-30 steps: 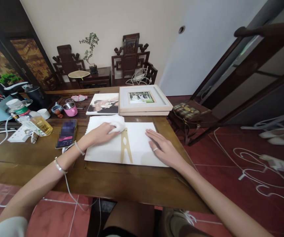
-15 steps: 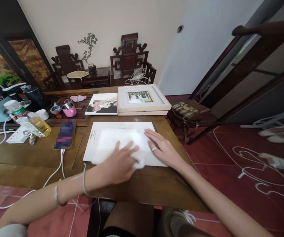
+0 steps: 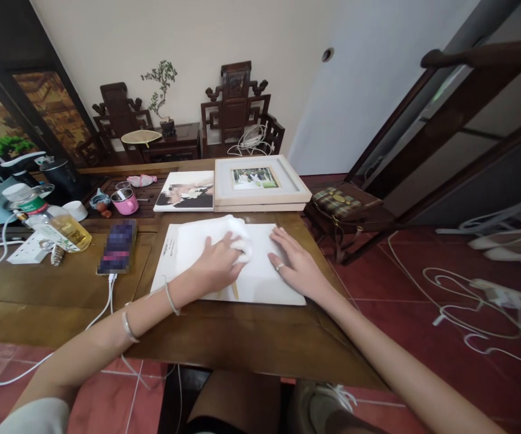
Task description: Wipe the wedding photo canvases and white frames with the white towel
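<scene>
Your left hand (image 3: pixel 217 268) lies on the flat white rectangular board (image 3: pixel 265 284) near the middle of the brown wooden table (image 3: pixel 242 346), its fingers curled over a crumpled white cloth (image 3: pixel 233 232) and pressing it down on the board's far half. Your right hand (image 3: pixel 297 266) rests just beside it on the board's right part, palm down, fingers spread flat and holding nothing; it wears a ring. A thin brass-coloured strip (image 3: pixel 234 291) shows on the board below your left palm, mostly hidden by the hand. Beyond the board's far edge, almost touching it, lies a white-framed photograph (image 3: pixel 260 181), and left of that a frameless photo print (image 3: pixel 186 190). A dark phone (image 3: pixel 116 254) lies left of the board with a white cable (image 3: pixel 102 307) running from it over the table's near edge under your left forearm. Farther toward the left edge are a small pink pot (image 3: pixel 125 202), a clear plastic bottle of yellow liquid (image 3: pixel 64 229) on its side, and a white power strip (image 3: pixel 25 249). Off the table's right corner a checked bag (image 3: pixel 339 202) sits on a dark stool.
</scene>
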